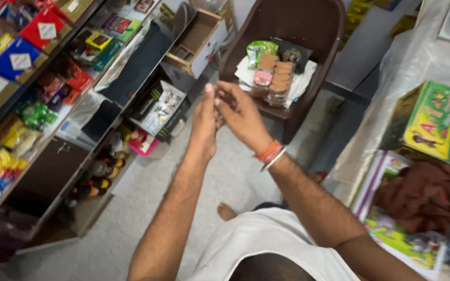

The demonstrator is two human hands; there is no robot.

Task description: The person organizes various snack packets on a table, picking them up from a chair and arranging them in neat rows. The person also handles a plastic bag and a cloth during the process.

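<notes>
I'm pressing my left hand (pixel 204 122) and right hand (pixel 241 115) together, fingers loosely extended, holding unclear, near the far brown chair (pixel 308 31) stacked with packets (pixel 275 73).

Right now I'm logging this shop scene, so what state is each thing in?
Left hand: raised, fingers straight, touching the right hand.
Right hand: raised, fingers curled against the left; anything held is hidden.
Wooden drawer: pulled open.
Brown chair: upright, packets piled on its seat.
Packets: stacked, sealed.
</notes>
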